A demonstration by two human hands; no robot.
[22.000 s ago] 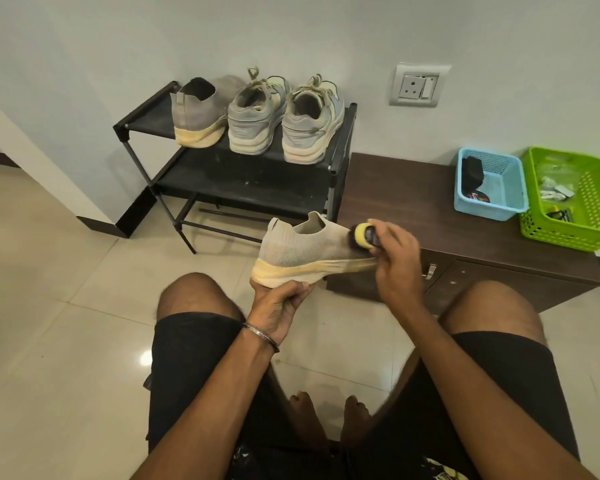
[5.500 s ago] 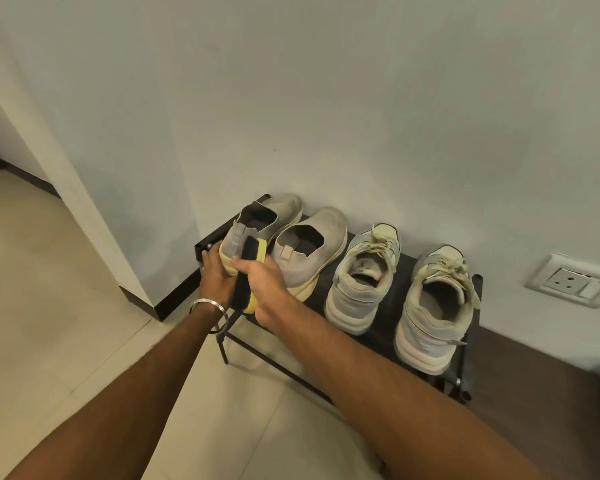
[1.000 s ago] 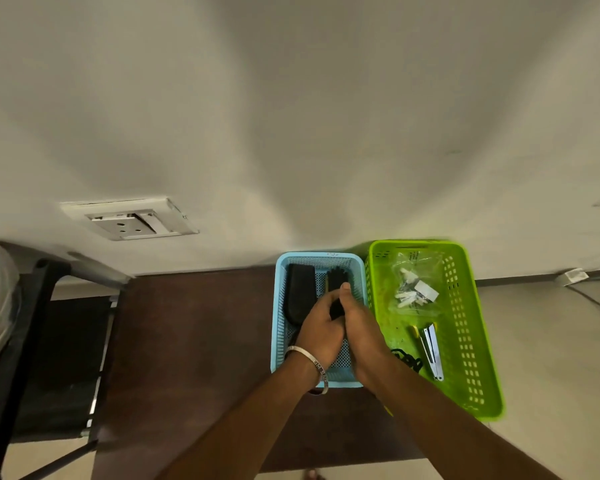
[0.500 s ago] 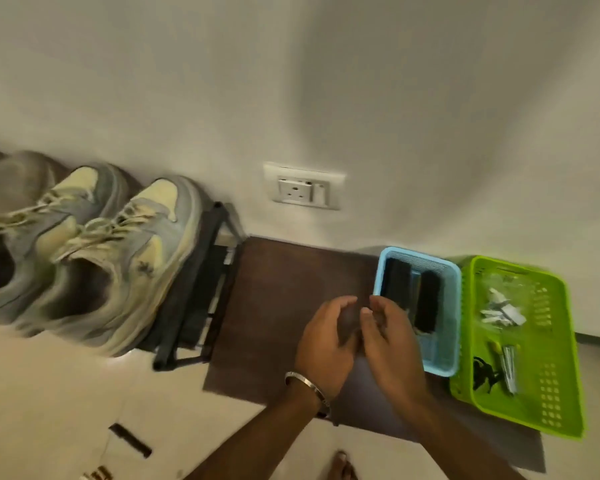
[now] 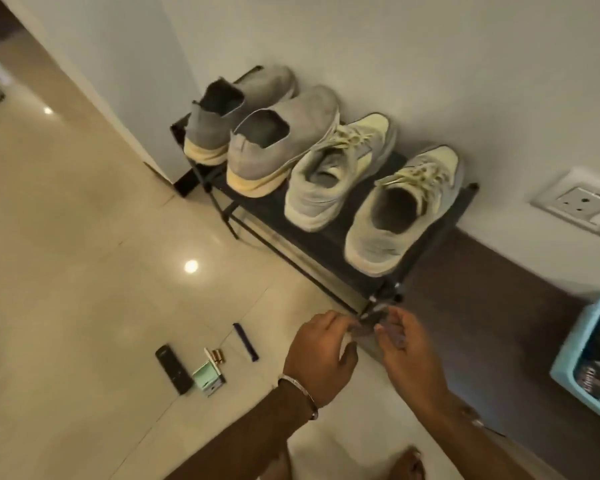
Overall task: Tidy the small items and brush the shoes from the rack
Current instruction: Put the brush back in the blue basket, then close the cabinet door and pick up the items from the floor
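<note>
Several shoes stand in a row on the black rack (image 5: 329,247): two grey slip-ons (image 5: 284,140) on the left and two pale laced sneakers (image 5: 399,216) on the right. Small items lie on the floor tiles: a black remote (image 5: 173,368), a mint-green box (image 5: 207,375), small brass-coloured batteries (image 5: 218,355) and a dark purple stick (image 5: 245,341). My left hand (image 5: 321,355) and my right hand (image 5: 409,348) hover side by side near the rack's front right corner, fingers loosely curled, holding nothing. The blue basket (image 5: 568,368) with dark brushes inside sits at the right edge.
A dark brown low cabinet top (image 5: 482,299) runs along the wall right of the rack. A white wall socket (image 5: 579,206) is above it. My bare foot (image 5: 404,465) shows at the bottom. Glossy beige tiles stretch to the left.
The view has swung left from the baskets to the rack and floor. Both hands have drawn back from the blue basket, where the brush now lies, and are now near the rack's corner.
</note>
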